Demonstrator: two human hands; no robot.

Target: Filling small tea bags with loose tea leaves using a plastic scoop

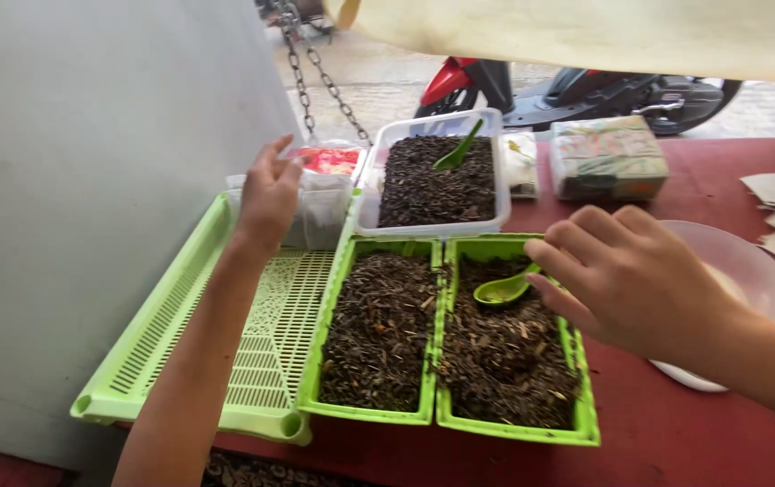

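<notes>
On the red table (676, 424), two green trays sit side by side, each filled with dark dried bits. Over the right green tray (577, 424) the right hand (631, 275) hovers, its fingers curled and touching the handle of a small green spoon (503, 289) that lies on the dried material — whether the fingers actually pinch the handle cannot be told. The left green tray (369, 415) sits just beside it, untouched. Farther back, the left hand (268, 194) rests on a clear plastic bag (320, 212) that stands on a pale green slotted tray (189, 361), fingers loosely spread, gripping nothing firmly. Next to that bag a white tub (432, 225) holds more dark material and a second green scoop (459, 147) — upright, stuck in. A white bowl (748, 261) lies partly behind the right hand.
</notes>
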